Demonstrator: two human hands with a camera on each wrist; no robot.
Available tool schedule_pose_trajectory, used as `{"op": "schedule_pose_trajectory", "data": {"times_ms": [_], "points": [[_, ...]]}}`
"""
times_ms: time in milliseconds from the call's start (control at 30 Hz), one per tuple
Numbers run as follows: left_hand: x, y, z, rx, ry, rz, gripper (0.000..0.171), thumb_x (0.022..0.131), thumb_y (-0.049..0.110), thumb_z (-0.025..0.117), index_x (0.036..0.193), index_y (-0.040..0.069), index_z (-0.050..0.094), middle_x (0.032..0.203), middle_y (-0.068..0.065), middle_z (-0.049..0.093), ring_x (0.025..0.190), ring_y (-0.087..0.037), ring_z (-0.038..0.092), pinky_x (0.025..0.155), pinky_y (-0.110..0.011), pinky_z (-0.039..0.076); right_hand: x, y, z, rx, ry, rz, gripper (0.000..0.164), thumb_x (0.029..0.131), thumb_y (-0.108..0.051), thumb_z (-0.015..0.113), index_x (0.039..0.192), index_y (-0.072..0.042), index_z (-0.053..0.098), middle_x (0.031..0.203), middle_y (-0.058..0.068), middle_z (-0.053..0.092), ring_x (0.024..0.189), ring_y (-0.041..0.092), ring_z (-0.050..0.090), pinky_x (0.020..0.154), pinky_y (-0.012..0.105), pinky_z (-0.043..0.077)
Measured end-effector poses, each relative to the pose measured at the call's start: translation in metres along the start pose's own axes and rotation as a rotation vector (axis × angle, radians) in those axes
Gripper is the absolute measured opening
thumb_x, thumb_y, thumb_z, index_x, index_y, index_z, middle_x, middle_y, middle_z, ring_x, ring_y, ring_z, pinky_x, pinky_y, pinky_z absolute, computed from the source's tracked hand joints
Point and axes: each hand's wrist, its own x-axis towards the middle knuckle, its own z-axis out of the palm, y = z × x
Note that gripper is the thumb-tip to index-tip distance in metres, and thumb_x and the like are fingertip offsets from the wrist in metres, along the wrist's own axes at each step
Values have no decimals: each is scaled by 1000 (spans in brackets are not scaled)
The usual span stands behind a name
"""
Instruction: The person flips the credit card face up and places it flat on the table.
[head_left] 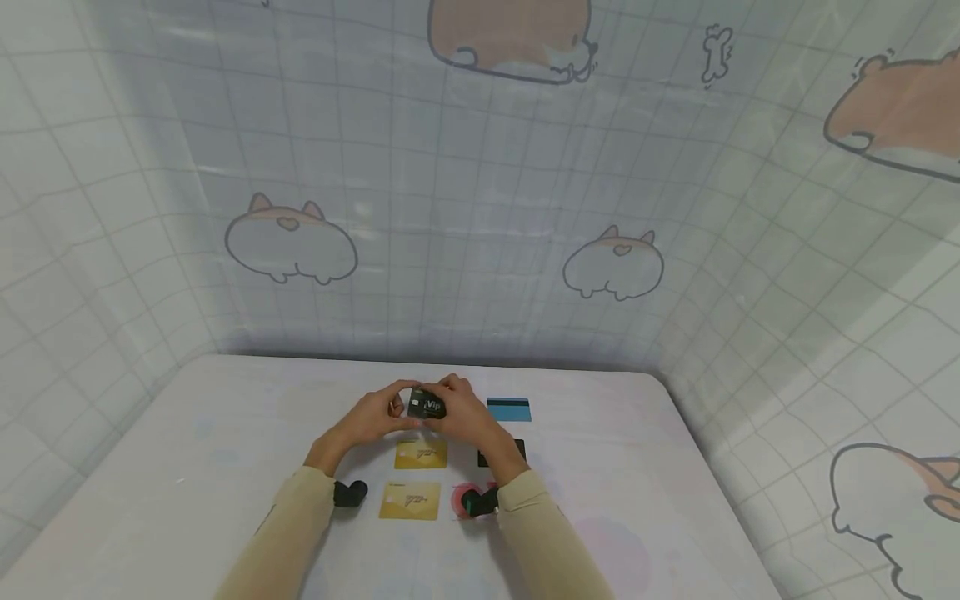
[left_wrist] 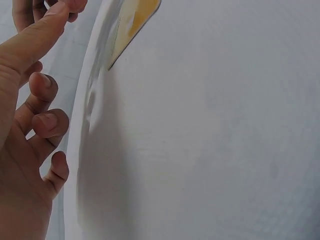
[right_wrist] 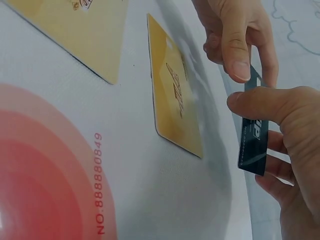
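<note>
A black VIP card (head_left: 425,404) is held up between both hands above the far part of the table. My right hand (head_left: 463,414) grips it with the thumb across its face and fingers behind, as the right wrist view shows. At the card's other end, my left hand (head_left: 375,417) pinches with thumb and index finger; its remaining fingers are loosely curled in the left wrist view. Just below the hands lies one gold card (head_left: 421,454), and nearer the front a second gold card (head_left: 409,501).
A blue card with a dark stripe (head_left: 509,411) lies right of the hands. Another black card (head_left: 489,453) is partly covered by the right forearm. A card with red circles and a printed number (right_wrist: 45,170) sits beneath the right wrist's camera mount (head_left: 480,502).
</note>
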Motion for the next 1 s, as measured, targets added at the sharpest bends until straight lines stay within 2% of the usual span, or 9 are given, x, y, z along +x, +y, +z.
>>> {"op": "schedule_pose_trajectory", "data": {"times_ms": [167, 433, 667, 867, 1000], "points": [[0, -3, 1, 0, 22, 9, 72, 81, 51, 80, 141, 24, 50, 79, 3, 57, 65, -11, 49, 60, -29, 43, 0, -3, -3, -39, -13, -6, 64, 90, -41, 75, 148, -27, 51, 131, 1, 48, 114, 17, 45, 91, 34, 50], [1, -6, 0, 59, 56, -11, 66, 78, 56, 80, 133, 30, 55, 80, 5, 58, 65, -11, 51, 61, -29, 43, 1, 3, -3, -11, -28, -11, 62, 89, -38, 77, 144, -22, 55, 129, 1, 50, 113, 17, 45, 93, 33, 49], [2, -4, -4, 124, 69, -54, 64, 79, 52, 82, 133, 28, 58, 79, 5, 57, 66, -11, 50, 62, -31, 42, 5, 19, -5, 4, -51, 27, 61, 88, -40, 77, 141, -20, 57, 129, 1, 51, 114, 17, 47, 94, 33, 48], [6, -4, -5, 167, 86, -86, 63, 79, 51, 82, 134, 28, 60, 79, 6, 57, 64, -11, 49, 60, -30, 40, 10, 30, -9, 14, -61, 50, 60, 86, -42, 78, 138, -18, 61, 132, 2, 54, 117, 20, 49, 98, 37, 47], [10, -6, -3, 223, 86, -101, 63, 81, 49, 82, 134, 23, 62, 78, 6, 56, 64, -12, 47, 61, -32, 36, 11, 36, -9, 38, -100, 71, 59, 86, -41, 78, 137, -17, 62, 133, 3, 55, 118, 21, 49, 100, 40, 46]]}}
